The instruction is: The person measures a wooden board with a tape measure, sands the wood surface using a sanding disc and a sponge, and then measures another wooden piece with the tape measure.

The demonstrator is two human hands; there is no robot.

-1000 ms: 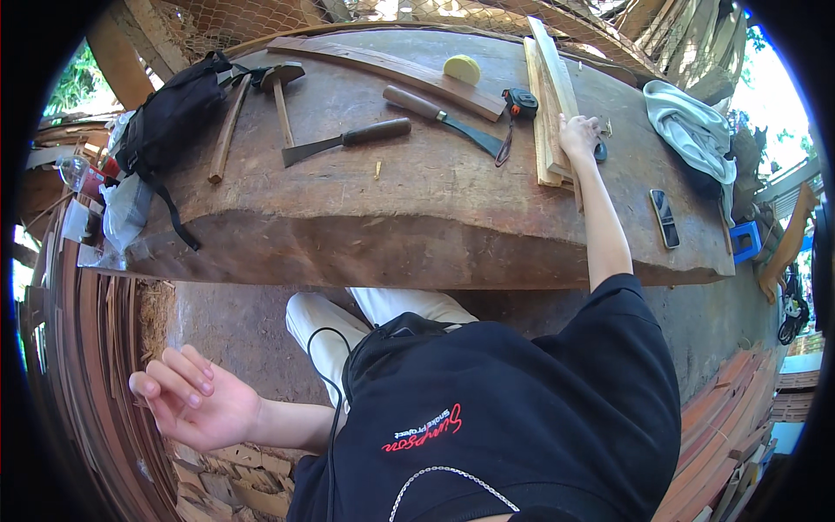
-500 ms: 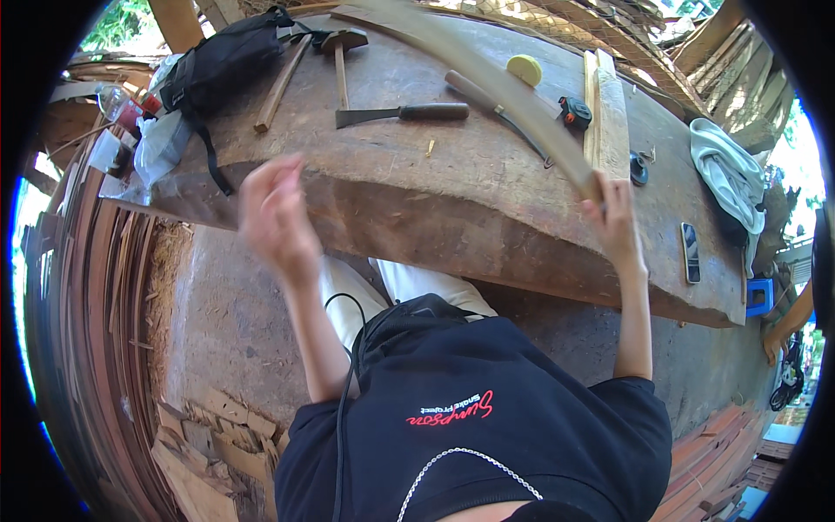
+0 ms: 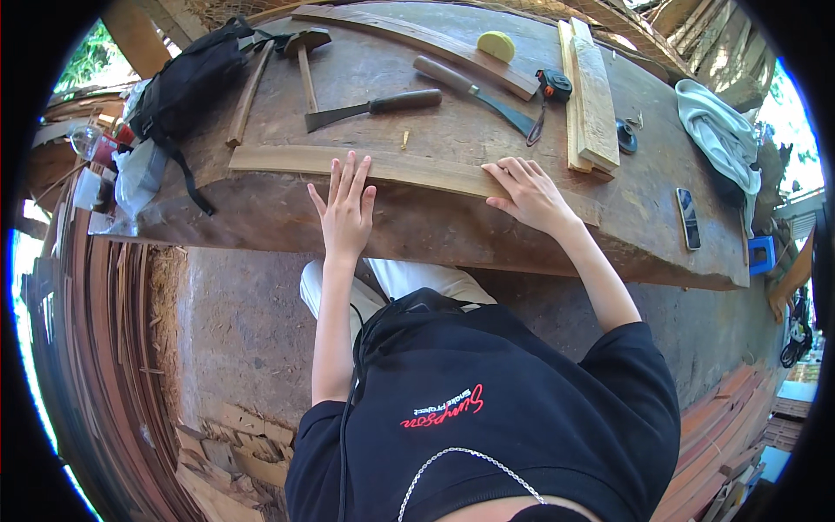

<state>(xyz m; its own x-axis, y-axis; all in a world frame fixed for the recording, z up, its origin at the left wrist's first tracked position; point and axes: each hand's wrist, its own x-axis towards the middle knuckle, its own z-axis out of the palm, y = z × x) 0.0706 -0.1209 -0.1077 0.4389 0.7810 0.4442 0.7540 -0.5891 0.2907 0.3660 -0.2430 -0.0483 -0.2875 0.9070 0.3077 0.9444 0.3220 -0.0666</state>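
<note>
A long pale wooden strip (image 3: 417, 167) lies along the near edge of the thick wooden workbench (image 3: 417, 230). The fingertips of my left hand (image 3: 348, 213) rest on it, fingers spread. Further right, my right hand (image 3: 526, 193) touches the same strip with its fingers apart and slightly bent. Beyond it are a dark-handled broad blade (image 3: 374, 108), a second blade with a brown handle (image 3: 470, 91), a wooden mallet (image 3: 304, 65), a tape measure (image 3: 554, 84) and a stack of pale boards (image 3: 591, 96).
A black bag (image 3: 187, 83), plastic bag (image 3: 139, 183) and bottle (image 3: 91, 148) crowd the left end. A yellow round object (image 3: 494, 45), dark plank (image 3: 409, 39), phone (image 3: 687, 217) and light cloth (image 3: 718, 139) are on the bench. Wood strips (image 3: 100, 348) stand at left; a blue stool (image 3: 761, 252) is right.
The strip has come from the right-hand stack, held in my right hand, down to the near edge. My left hand has risen from low at the left onto it.
</note>
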